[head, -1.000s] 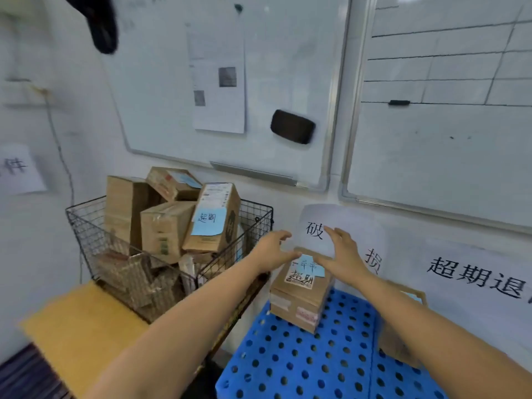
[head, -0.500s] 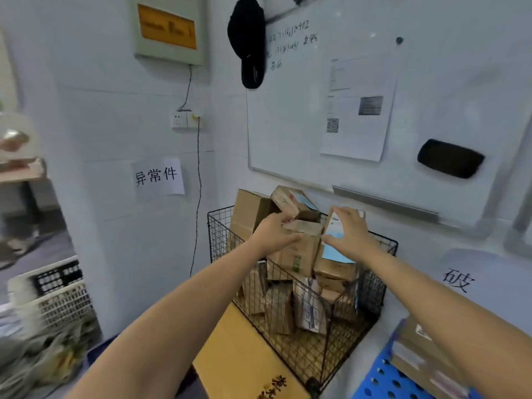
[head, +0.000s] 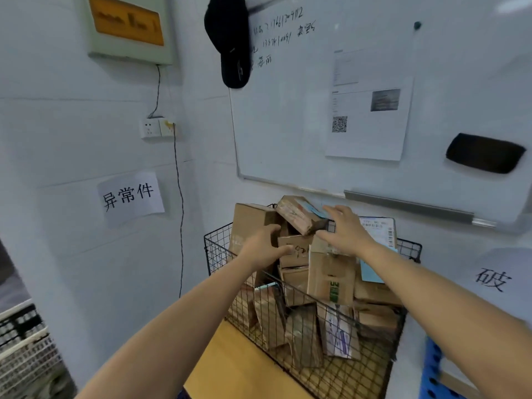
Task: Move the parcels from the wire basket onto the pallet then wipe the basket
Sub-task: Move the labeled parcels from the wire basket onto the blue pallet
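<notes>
Parcels (head: 316, 272) are sitting heaped in the wire basket (head: 218, 251); both hands, left hand (head: 263, 249) and right hand (head: 344, 230), fingers spread and gripping nothing, are closing around the top box (head: 296, 214), probably lifting it next toward the pallet (head: 431, 367).

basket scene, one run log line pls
stage: unloading | left hand: open, at boxes | right hand: open on top box | basket: full

A wire basket (head: 218, 249) sits on a yellow table (head: 230, 367).

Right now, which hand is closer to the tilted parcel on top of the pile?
Right. The right hand lies against the tilted top parcel at its right end; the left hand sits lower and left, on the parcel below.
</notes>
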### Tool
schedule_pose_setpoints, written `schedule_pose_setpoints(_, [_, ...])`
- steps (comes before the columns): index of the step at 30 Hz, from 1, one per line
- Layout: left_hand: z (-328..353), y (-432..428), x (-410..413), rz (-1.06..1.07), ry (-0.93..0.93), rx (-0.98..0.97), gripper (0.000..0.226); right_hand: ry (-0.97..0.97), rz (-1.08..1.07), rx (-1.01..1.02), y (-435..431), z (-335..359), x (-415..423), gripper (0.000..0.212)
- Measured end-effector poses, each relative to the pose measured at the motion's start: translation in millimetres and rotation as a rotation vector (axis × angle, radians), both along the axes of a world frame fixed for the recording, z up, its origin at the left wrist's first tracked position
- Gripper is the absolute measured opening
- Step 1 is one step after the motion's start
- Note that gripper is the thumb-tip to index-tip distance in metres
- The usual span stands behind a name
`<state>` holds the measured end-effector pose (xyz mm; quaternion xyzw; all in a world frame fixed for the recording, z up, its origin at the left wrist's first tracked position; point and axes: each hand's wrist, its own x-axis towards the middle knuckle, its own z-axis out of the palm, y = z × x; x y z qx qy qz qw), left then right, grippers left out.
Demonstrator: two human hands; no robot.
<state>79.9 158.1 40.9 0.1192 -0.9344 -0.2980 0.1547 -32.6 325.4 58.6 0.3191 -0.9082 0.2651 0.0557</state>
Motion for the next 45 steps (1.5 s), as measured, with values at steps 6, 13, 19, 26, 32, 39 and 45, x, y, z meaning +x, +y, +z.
schedule_pose_setpoints(6, [3,-29,-61,-0.095,-0.002,0.006,0.069,-0.014,-0.054,0.032,-25,13,-42,0.086])
schedule_pose_setpoints(13, [4,-74,-129,-0.15,0.027,0.069,0.067,-0.011,-0.143,0.122,-53,22,-93,0.074])
schedule_pose_setpoints(19, [16,-116,-197,-0.246,0.088,0.039,0.07,0.008,-0.245,0.146,-85,46,-120,0.073])
schedule_pose_setpoints(26, [12,-142,-255,-0.441,0.019,0.106,0.071,-0.151,-0.532,0.126,-121,30,-122,0.073])
schedule_pose_setpoints(32, [6,-144,-296,-0.508,-0.109,0.236,0.067,-0.347,-0.761,-0.031,-148,-8,-121,0.075])
schedule_pose_setpoints(39, [-8,-145,-321,-0.553,-0.335,0.307,0.078,-0.485,-0.891,-0.124,-179,-40,-122,0.085])
schedule_pose_setpoints(45, [-20,-147,-322,-0.635,-0.395,0.519,0.078,-0.538,-0.859,-0.334,-196,-45,-116,0.076])
